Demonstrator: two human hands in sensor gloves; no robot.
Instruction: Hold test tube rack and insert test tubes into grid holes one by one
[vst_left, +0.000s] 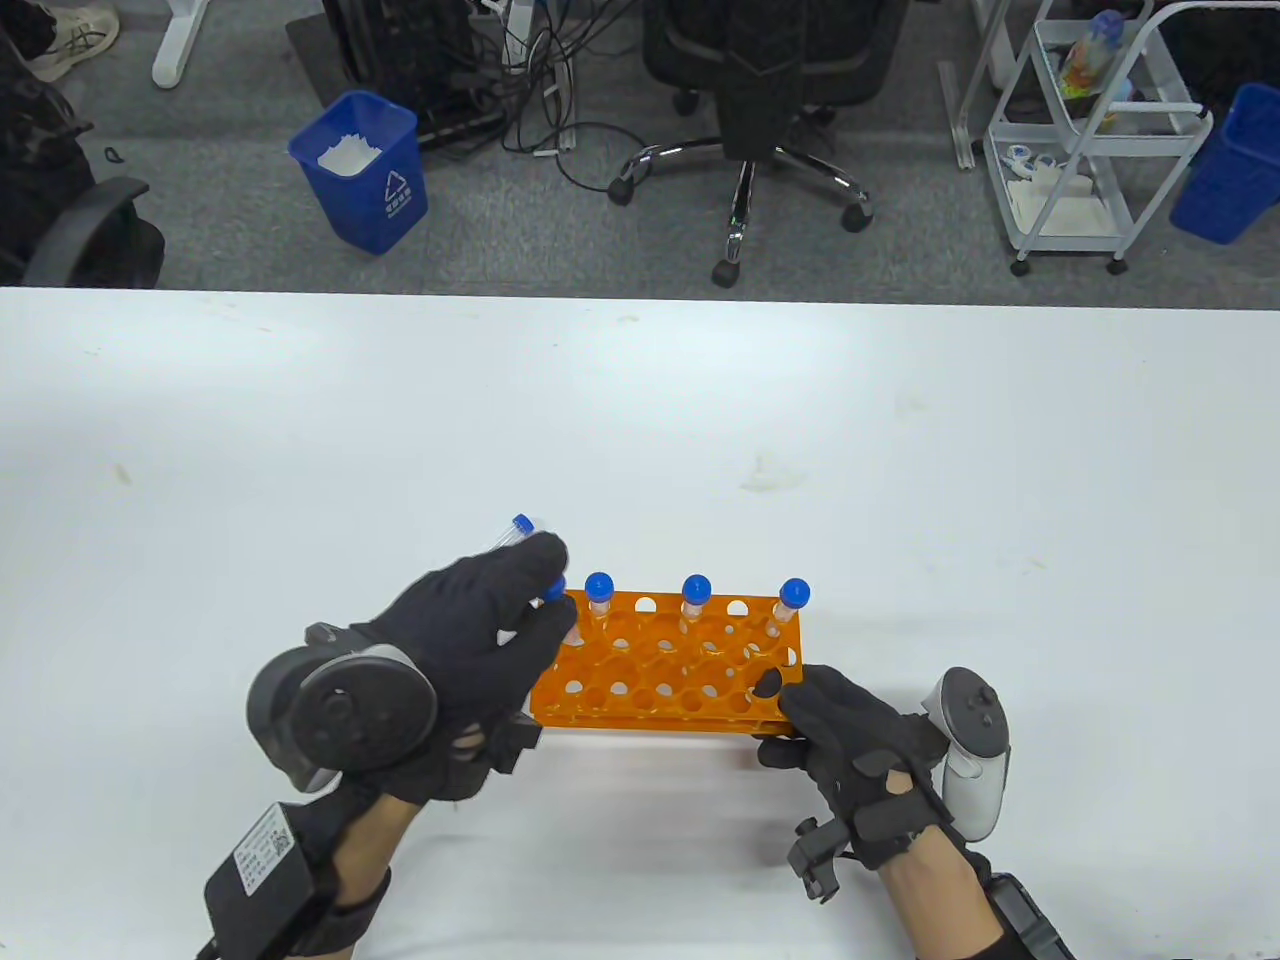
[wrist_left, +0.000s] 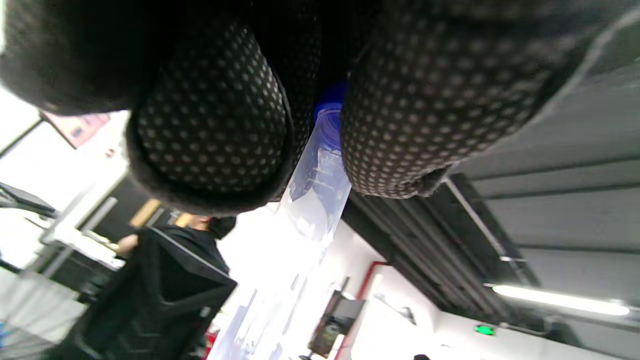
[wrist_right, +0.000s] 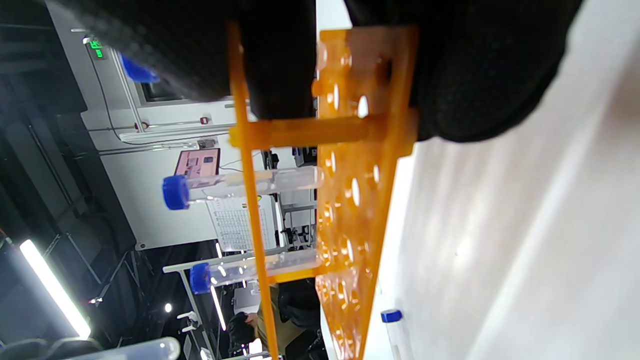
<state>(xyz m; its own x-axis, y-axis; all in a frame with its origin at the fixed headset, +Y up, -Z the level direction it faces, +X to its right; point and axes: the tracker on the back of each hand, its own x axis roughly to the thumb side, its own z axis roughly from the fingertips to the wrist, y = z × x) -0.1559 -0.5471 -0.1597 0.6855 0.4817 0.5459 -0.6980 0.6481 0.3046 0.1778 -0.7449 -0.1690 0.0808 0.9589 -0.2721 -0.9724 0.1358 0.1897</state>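
Observation:
An orange test tube rack (vst_left: 665, 665) stands on the white table near the front. Three blue-capped tubes stand in its back row, at the left (vst_left: 598, 592), middle (vst_left: 696, 594) and right (vst_left: 793, 598). My left hand (vst_left: 552, 592) pinches a clear blue-capped tube (wrist_left: 322, 180) near its cap, over the rack's left end. My right hand (vst_left: 775, 712) grips the rack's right front corner; in the right wrist view the rack (wrist_right: 350, 200) shows on its side with two standing tubes (wrist_right: 240, 187). Another tube (vst_left: 520, 527) lies on the table behind my left hand.
The white table (vst_left: 900, 450) stretches wide behind and beside the rack. The lying tube also shows in the right wrist view (wrist_right: 396, 330). Beyond the far edge are a blue bin (vst_left: 362, 170), an office chair (vst_left: 745, 120) and a white cart (vst_left: 1090, 130).

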